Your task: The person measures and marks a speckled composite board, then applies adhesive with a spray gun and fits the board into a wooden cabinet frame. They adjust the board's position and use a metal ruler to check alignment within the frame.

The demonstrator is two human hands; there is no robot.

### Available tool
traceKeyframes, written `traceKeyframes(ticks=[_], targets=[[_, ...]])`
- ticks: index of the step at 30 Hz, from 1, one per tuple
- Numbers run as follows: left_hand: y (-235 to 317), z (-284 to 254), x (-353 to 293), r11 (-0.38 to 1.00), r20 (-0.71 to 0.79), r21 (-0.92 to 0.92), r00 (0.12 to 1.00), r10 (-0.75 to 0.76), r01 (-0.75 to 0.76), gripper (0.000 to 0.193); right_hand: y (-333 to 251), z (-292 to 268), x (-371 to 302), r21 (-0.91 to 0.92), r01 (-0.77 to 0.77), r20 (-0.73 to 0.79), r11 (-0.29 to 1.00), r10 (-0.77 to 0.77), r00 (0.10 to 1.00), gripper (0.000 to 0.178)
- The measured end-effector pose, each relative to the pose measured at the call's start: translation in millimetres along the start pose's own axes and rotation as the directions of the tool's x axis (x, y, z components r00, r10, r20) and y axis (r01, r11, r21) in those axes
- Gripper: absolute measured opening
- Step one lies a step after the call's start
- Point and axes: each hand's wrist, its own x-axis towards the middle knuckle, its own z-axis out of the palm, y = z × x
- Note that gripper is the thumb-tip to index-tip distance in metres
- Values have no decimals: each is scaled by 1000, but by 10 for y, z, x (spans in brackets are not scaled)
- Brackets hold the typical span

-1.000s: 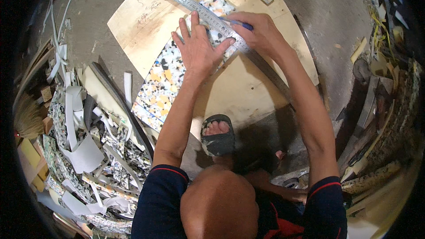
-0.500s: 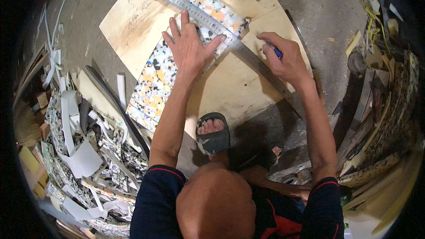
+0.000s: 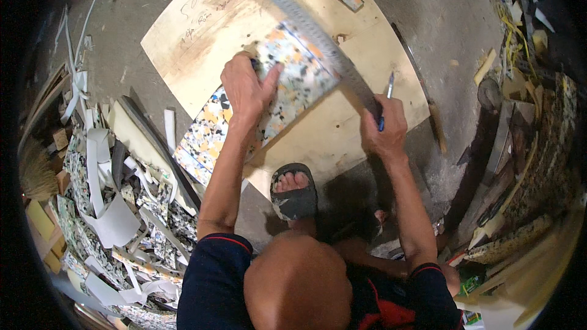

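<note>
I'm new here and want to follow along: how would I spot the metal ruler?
Start with the big pale wooden board on the floor. The metal ruler slants over it, running from the far side to the right hand, which also holds a pen. Unlike the speckled slab next to it, it is long, narrow and silvery grey.

Metal ruler [image 3: 296,12] — wooden board [image 3: 318,131] (matt)

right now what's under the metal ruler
The pale board shows on both sides of the metal ruler, with the speckled slab beside it; anything directly beneath is hidden.
</note>
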Motion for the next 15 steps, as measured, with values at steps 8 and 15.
traceKeyframes(ticks=[8, 15], targets=[[194, -50, -334, 963, -140, -196, 977, 160, -185, 20, 239, -249, -357, -285, -41, -38, 958, 32, 999, 49], [604, -317, -582, 824, 109, -566, 988, 112, -30, 23, -529, -555, 14, 422, -355, 45, 834, 373, 927, 33]])
